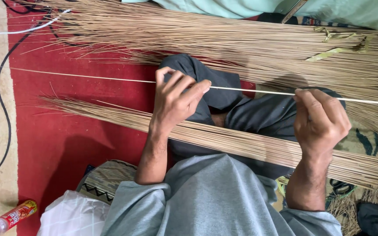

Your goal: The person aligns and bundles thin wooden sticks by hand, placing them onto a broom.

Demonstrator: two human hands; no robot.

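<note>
My left hand [176,102] pinches a single thin pale stick [88,77] between thumb and fingers. My right hand [320,122] grips the same stick further right. The stick runs nearly level across the view, above my folded legs in dark trousers [241,113]. A long bundle of brown sticks [241,144] lies across my lap, under both forearms. A much larger heap of the same sticks [241,39] is spread on the floor beyond my hands.
Red carpet [66,144] covers the floor at left, with a black cable [3,109] and a white cable [18,30]. A plastic bottle [12,216], a white cloth [73,216] and a woven mat piece [106,177] lie near my left elbow. Another person's pale green garment [241,6] shows at the top.
</note>
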